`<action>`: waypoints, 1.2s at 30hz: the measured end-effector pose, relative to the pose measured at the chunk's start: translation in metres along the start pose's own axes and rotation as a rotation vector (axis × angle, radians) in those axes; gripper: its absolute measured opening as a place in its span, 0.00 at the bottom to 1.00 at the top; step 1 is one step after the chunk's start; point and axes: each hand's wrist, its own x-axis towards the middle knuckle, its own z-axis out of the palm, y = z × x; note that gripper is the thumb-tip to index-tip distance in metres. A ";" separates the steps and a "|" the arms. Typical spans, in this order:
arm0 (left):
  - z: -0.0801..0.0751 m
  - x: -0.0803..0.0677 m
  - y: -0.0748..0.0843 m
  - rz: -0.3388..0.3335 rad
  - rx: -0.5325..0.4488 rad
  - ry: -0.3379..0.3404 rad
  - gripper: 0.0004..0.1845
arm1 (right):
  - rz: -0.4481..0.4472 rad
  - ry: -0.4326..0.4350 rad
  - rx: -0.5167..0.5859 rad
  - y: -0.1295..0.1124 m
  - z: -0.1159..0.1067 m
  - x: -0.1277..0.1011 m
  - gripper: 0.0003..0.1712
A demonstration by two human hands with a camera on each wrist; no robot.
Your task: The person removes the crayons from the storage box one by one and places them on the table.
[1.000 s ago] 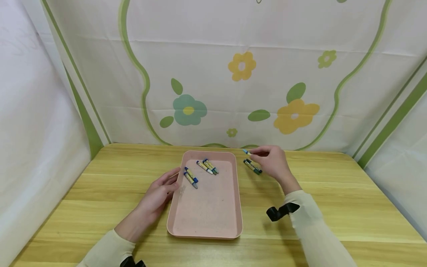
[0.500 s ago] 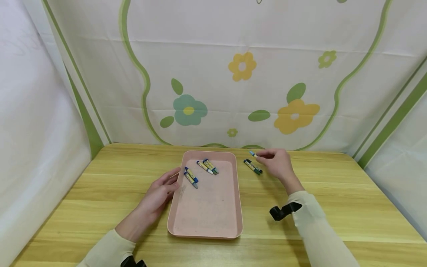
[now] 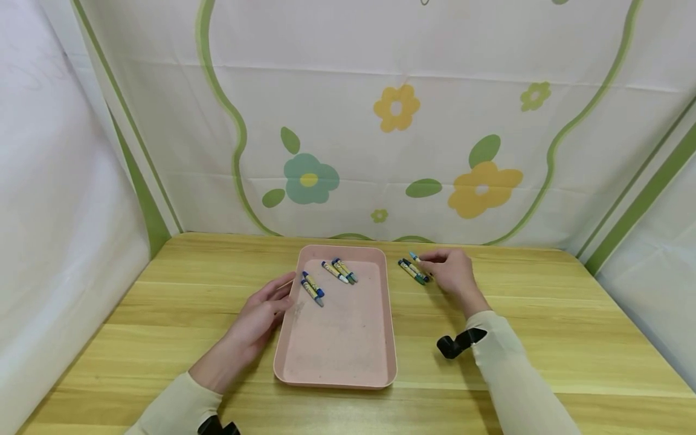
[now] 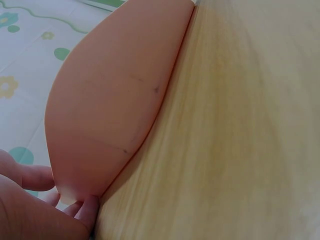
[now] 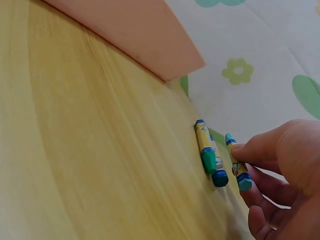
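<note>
My right hand [image 3: 454, 273] pinches a light blue oil pastel [image 5: 235, 162] between thumb and fingers, just above the table. Close beside it lie two more oil pastels, a green one [image 5: 204, 145] and a dark-tipped one [image 5: 220, 177], side by side. A pink tray [image 3: 337, 344] stands to their left. My left hand [image 3: 261, 314] rests against the tray's left side, fingers touching its outer wall in the left wrist view. Inside the tray lie two pairs of oil pastels: a white-tipped one [image 3: 334, 272] by a green-tipped one [image 3: 345, 270], and a grey-tipped one [image 3: 312, 292] by a blue-tipped one [image 3: 313, 284].
A wooden table [image 3: 544, 338] carries everything. Its back edge meets a white cloth [image 3: 353, 121] printed with flowers. More cloth [image 3: 70, 211] hangs at the left side and the right.
The right hand has moved a little right, then down toward the table, bringing the light blue oil pastel beside the two on the table. The left hand and tray hold their places.
</note>
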 end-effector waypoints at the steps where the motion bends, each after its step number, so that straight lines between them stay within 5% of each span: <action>1: 0.000 0.000 0.000 -0.002 0.000 0.001 0.34 | 0.007 -0.004 0.004 0.001 0.001 0.000 0.14; 36: 0.000 0.000 0.001 -0.004 -0.001 -0.004 0.34 | 0.033 -0.020 -0.030 0.005 0.007 0.003 0.15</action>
